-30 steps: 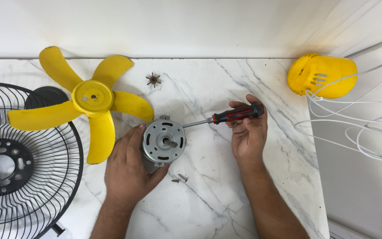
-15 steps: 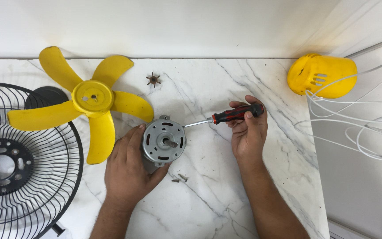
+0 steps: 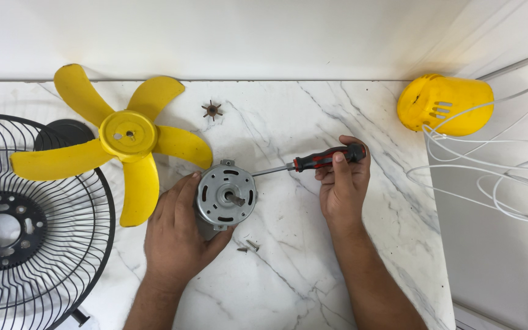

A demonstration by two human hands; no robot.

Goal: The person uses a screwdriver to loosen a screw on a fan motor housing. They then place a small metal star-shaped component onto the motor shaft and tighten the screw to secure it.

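Round grey metal fan motor [image 3: 226,197] looks heavy, rigid | left hand [image 3: 178,235] cups its left rim | right hand [image 3: 341,183] clamps red-black screwdriver [image 3: 313,162], tip at its right edge | loose screws [image 3: 247,247] just below.

A single head-worn camera looks almost straight down on the white marble-veined counter [image 3: 288,275], close enough that both forearms enter from the near edge. The white wall [image 3: 215,36] runs along the far side. At the left edge the black wire fan guard [image 3: 38,244] is cut off; at the right, the yellow plastic motor cover [image 3: 444,104] and looping white cable [image 3: 490,177] mark the limit.
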